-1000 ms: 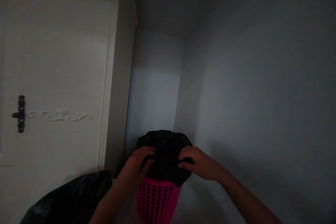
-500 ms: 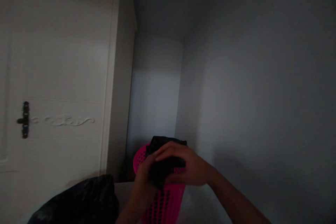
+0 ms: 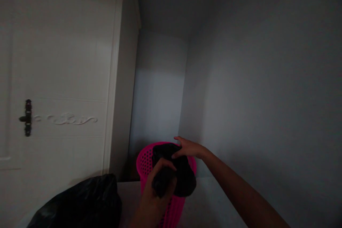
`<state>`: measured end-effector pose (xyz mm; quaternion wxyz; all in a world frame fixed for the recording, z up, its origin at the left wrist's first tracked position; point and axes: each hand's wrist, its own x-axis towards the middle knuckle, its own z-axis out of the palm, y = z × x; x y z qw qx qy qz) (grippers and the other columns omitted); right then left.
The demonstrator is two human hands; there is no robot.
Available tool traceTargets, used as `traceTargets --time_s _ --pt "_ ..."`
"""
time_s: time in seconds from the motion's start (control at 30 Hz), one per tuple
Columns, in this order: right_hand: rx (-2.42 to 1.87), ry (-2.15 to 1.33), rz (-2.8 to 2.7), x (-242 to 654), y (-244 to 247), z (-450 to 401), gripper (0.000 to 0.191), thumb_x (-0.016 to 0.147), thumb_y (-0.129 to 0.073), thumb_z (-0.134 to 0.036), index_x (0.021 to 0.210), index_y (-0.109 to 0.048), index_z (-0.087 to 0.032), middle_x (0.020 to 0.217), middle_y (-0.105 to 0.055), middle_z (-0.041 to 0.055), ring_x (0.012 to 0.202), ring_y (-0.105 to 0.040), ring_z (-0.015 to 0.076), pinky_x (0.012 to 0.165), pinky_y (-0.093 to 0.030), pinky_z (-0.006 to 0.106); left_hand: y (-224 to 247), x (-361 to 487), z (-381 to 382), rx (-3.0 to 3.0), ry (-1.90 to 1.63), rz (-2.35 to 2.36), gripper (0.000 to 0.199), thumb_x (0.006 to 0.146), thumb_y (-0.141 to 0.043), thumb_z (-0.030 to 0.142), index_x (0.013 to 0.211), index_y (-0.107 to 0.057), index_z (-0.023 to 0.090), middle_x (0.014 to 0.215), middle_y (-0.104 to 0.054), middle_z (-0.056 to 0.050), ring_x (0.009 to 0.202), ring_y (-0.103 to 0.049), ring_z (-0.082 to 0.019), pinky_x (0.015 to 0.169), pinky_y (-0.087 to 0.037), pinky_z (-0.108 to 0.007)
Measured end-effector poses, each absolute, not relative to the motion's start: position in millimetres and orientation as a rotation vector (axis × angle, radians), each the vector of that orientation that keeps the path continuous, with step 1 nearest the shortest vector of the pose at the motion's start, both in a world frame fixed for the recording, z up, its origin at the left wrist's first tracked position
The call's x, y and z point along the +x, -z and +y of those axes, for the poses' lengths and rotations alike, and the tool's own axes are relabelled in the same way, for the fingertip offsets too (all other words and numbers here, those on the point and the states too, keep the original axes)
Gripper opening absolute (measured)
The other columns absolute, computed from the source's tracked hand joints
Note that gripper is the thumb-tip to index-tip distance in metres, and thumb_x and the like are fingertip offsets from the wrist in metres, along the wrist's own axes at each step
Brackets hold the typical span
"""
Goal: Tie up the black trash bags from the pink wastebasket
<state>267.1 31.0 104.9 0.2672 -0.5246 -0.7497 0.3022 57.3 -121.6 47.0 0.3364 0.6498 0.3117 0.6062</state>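
Note:
My left hand (image 3: 152,196) is wrapped around a bunched part of a black plastic bag (image 3: 186,181). The rest of that bag spreads over the mouth of a tall pink basket (image 3: 146,164) with a perforated side. My right hand (image 3: 190,148) is at the far right of the basket's rim, thumb and fingers apart, with its thumb at the bag's upper edge. In the dim light, the bag's folds and anything inside the basket are hard to make out.
A larger black plastic bag (image 3: 82,201) lies at the lower left. Behind it stands a white wardrobe (image 3: 66,60) with a dark door handle (image 3: 27,118). A grey wall (image 3: 256,96) runs along the right side.
My right hand has opened and moved up and away from my left hand. The black plastic bag now hangs lower and further right across the basket, uncovering more of the rim.

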Motion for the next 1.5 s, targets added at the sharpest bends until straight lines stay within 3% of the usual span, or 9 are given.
traceTargets --time_s 0.13,0.33,0.43,0.67,0.77,0.9,1.2,1.3,1.5 --pt "-1.082 -1.048 -1.755 275.5 -121.1 32.8 0.089 0.057 -0.096 -0.036 0.139 -0.061 -0.021 0.117 -0.075 0.0081 0.101 -0.071 0.0238 0.094 -0.053 0.040 -39.3 41.5 -119.5 1.765 -1.530 0.886 0.031 0.077 -0.080 0.046 0.103 -0.069 0.032 0.092 -0.069 -0.001 0.083 -0.066 -0.026 0.075 -0.057 -0.039" --pt "-0.563 -1.086 -1.221 290.0 -152.1 14.5 0.063 0.059 -0.095 -0.027 0.118 -0.073 -0.028 0.088 -0.076 -0.0040 0.081 -0.066 0.0149 0.078 -0.050 0.028 -30.2 11.1 -97.1 1.777 -1.650 1.005 0.049 0.079 -0.079 0.037 0.126 -0.071 0.030 0.132 -0.073 -0.010 0.124 -0.067 -0.034 0.111 -0.050 -0.051" --pt "-0.576 -1.088 -1.200 292.0 -163.1 2.6 0.055 0.062 -0.095 -0.031 0.113 -0.074 -0.026 0.088 -0.075 -0.0025 0.080 -0.065 0.0156 0.074 -0.050 0.028 -28.9 -3.4 -84.9 1.799 -1.557 1.065 0.038 0.076 -0.072 0.027 0.113 -0.080 0.029 0.124 -0.079 -0.009 0.120 -0.071 -0.036 0.108 -0.053 -0.051" --pt "-0.586 -0.854 -1.319 327.3 -159.3 -7.2 0.055 0.081 -0.081 -0.057 0.125 -0.071 -0.027 0.090 -0.074 0.0017 0.080 -0.065 0.0190 0.083 -0.054 0.037 -45.0 -25.1 -61.7 1.635 -1.687 1.126 0.034 0.070 -0.067 0.025 0.101 -0.081 0.025 0.093 -0.083 -0.006 0.092 -0.077 -0.034 0.086 -0.063 -0.048" --pt "-0.695 -0.959 -1.292 336.8 -137.1 2.3 0.064 0.074 -0.082 -0.070 0.121 -0.071 -0.028 0.106 -0.077 0.0060 0.097 -0.070 0.0243 0.095 -0.053 0.044 -61.2 -23.7 -60.9 1.432 -1.769 1.046 0.041 0.064 -0.079 0.028 0.105 -0.079 0.023 0.102 -0.084 -0.007 0.106 -0.075 -0.036 0.104 -0.056 -0.052" --pt "-0.702 -1.203 -1.453 317.6 -111.3 7.4 0.074 0.069 -0.084 -0.075 0.126 -0.070 -0.028 0.139 -0.070 0.0096 0.121 -0.067 0.0287 0.106 -0.050 0.048 -76.8 -14.1 -68.0 1.136 -1.604 0.738 0.077 0.067 -0.092 0.033 0.138 -0.064 0.025 0.136 -0.075 -0.011 0.125 -0.070 -0.033 0.114 -0.050 -0.050" --pt "-0.670 -1.246 -1.314 247.0 -118.9 3.3 0.047 0.064 -0.098 -0.046 0.095 -0.075 -0.018 0.094 -0.080 0.0072 0.085 -0.075 0.0241 0.089 -0.060 0.041 -70.6 -20.2 -61.7 1.147 -1.473 0.590 0.072 0.074 -0.090 0.045 0.139 -0.068 0.021 0.142 -0.070 -0.018 0.135 -0.063 -0.040 0.120 -0.043 -0.057" --pt "-0.500 -1.117 -1.150 239.1 -124.7 3.6 0.048 0.063 -0.098 -0.049 0.094 -0.073 -0.021 0.092 -0.079 0.0039 0.089 -0.074 0.0250 0.092 -0.059 0.042 -65.4 -26.5 -65.7 1.194 -1.583 0.682 0.057 0.076 -0.085 0.055 0.120 -0.077 0.020 0.144 -0.069 -0.015 0.138 -0.060 -0.039 0.118 -0.046 -0.054" --pt "-0.405 -1.312 -1.201 246.1 -122.0 1.6 0.053 0.073 -0.086 -0.067 0.098 -0.072 -0.022 0.102 -0.080 0.0075 0.108 -0.073 0.0313 0.102 -0.055 0.049 -62.5 -24.8 -72.5 1.098 -1.606 0.739 0.045 0.069 -0.092 0.047 0.103 -0.074 0.025 0.115 -0.082 -0.008 0.117 -0.073 -0.036 0.092 -0.063 -0.047"
